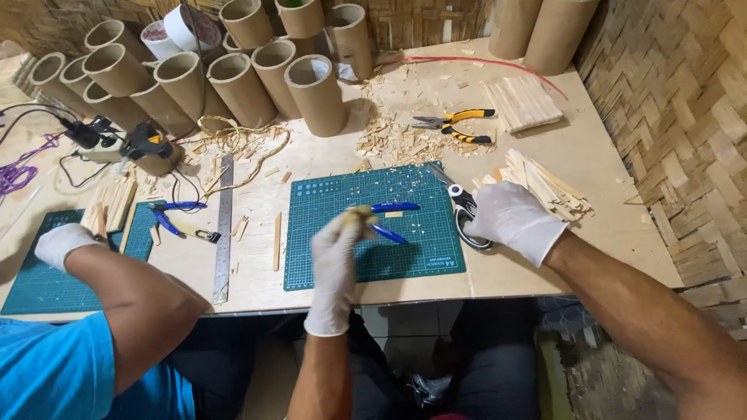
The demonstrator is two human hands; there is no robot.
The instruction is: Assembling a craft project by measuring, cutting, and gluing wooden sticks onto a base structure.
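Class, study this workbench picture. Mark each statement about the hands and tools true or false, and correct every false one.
1. Both of the wearer's hands are gloved. True: the left hand and the right hand wear white gloves.
2. The left hand holds blue-handled cutters over the green cutting mat. True.
3. The right hand rests on a hammer. False: it rests on black-handled scissors at the mat's right edge.
4. The yellow-handled pliers lie on the mat. False: they lie on the bare table beyond it, among wood shavings.
5. A metal ruler lies left of the mat. True.
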